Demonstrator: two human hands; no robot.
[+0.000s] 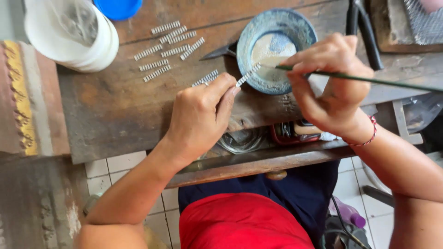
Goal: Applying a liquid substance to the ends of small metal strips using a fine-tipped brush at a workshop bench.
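My left hand (200,115) pinches a short silver ribbed strip (248,74) between thumb and forefinger, holding its far end over the rim of a small blue bowl (295,27). My right hand (330,85) grips a thin green brush (369,79), its tip touching the strip's end above the pale paste inside the bowl. Several more silver strips (168,44) lie in rows on the worn wooden bench (115,106), and a few strips (206,78) rest just beyond my left knuckles.
A white plastic tub (69,34) and a blue lid (117,8) stand at the back left. Black-handled pliers (364,32) lie at the back right beside a metal mesh (424,23). An open drawer (258,143) with wire coils sits below the bench edge.
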